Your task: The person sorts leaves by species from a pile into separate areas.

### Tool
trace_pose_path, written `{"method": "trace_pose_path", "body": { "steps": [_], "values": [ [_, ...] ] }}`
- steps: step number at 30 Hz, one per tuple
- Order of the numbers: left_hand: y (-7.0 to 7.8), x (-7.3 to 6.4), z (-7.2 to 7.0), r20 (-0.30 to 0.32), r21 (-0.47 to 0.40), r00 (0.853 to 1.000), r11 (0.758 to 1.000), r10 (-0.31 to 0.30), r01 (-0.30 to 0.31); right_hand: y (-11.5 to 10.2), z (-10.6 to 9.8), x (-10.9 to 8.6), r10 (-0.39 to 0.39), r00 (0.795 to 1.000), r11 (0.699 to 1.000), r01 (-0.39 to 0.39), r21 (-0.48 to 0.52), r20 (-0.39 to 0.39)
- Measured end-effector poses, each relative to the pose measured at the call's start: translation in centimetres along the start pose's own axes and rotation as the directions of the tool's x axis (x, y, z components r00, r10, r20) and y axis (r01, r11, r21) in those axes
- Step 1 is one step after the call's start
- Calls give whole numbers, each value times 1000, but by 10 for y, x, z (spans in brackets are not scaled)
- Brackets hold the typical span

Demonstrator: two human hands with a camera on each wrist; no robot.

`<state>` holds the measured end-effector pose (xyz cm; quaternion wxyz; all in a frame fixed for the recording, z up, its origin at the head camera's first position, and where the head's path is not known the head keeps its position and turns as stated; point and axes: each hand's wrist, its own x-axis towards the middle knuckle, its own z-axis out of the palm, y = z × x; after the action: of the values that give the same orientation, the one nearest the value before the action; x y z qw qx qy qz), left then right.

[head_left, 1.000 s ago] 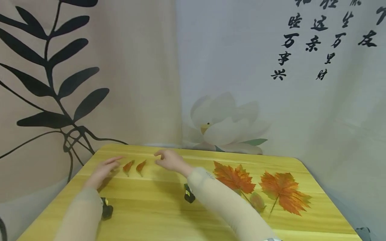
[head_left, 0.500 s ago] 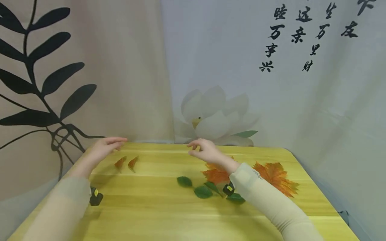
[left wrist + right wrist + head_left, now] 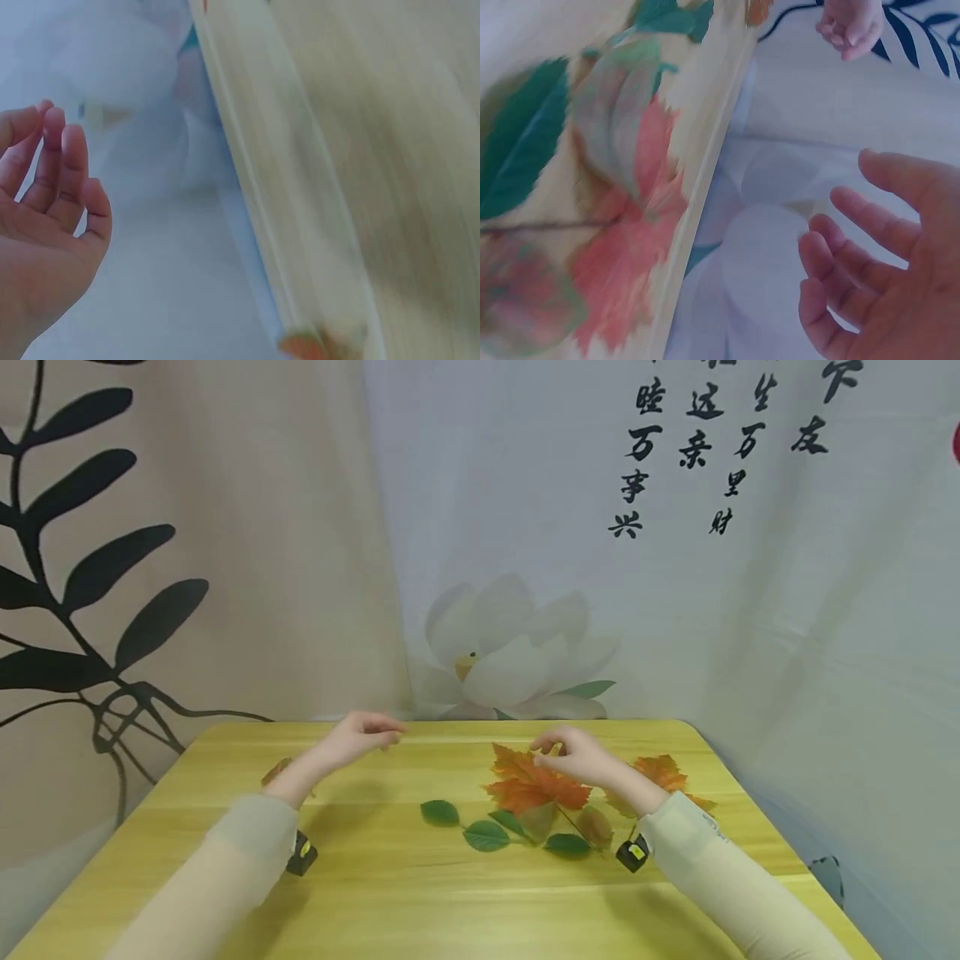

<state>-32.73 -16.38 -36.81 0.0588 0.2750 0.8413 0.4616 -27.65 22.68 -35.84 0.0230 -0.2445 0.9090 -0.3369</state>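
My left hand is raised over the far side of the table with relaxed fingers; in the left wrist view its fingers hold nothing. A small orange-brown leaf lies partly hidden behind the left wrist. Over an orange maple leaf hovers my right hand, its fingers loosely bent and holding nothing. Behind the right forearm, a second maple leaf is partly covered. In front of the first maple leaf lies a sprig with green leaves, beside a brownish leaf.
The yellow wood-grain table has its far edge near a hanging cloth printed with dark branches, a lotus and writing. A small black device sits under the left cuff, another black device under the right.
My right hand has swung from near the small leaves to above the maple leaf, uncovering the green sprig. My left hand has moved rightward past the small leaves. The head view has turned right.
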Motion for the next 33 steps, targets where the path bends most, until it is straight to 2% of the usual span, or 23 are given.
{"method": "trace_pose_path", "body": {
  "steps": [3, 7, 12, 17, 20, 24, 27, 33],
  "values": [
    [10, 12, 25, 70, -15, 996, 999, 48, -47, 15, -6, -15, 26, 1000, 1000, -26, 16, -4],
    [21, 22, 54, 146, -22, 983, 994, 109, -107, 33, -8, -33, 41, 999, 999, -41, 6, 12],
    [36, 37, 84, 206, -15, 966, 988, 156, -156, 49, -6, -51, 112, 993, 994, -112, 7, 42],
    [55, 50, 115, 255, -10, 949, 982, 185, -189, 60, 2, -60, 171, 983, 985, -172, 19, 74],
    [66, 52, 136, 294, 51, 932, 971, 211, -235, 64, 8, -61, 175, 980, 983, -179, 37, 97],
    [76, 54, 160, 359, 165, 906, 940, 225, -299, 68, 11, -62, 199, 974, 976, -207, 64, 113],
    [78, 56, 171, 367, 224, 908, 928, 203, -298, 70, 11, -64, 209, 971, 972, -219, 85, 112],
    [76, 65, 184, 318, 256, 934, 934, 161, -248, 74, 12, -65, 217, 970, 966, -229, 116, 107]
  ]
}}
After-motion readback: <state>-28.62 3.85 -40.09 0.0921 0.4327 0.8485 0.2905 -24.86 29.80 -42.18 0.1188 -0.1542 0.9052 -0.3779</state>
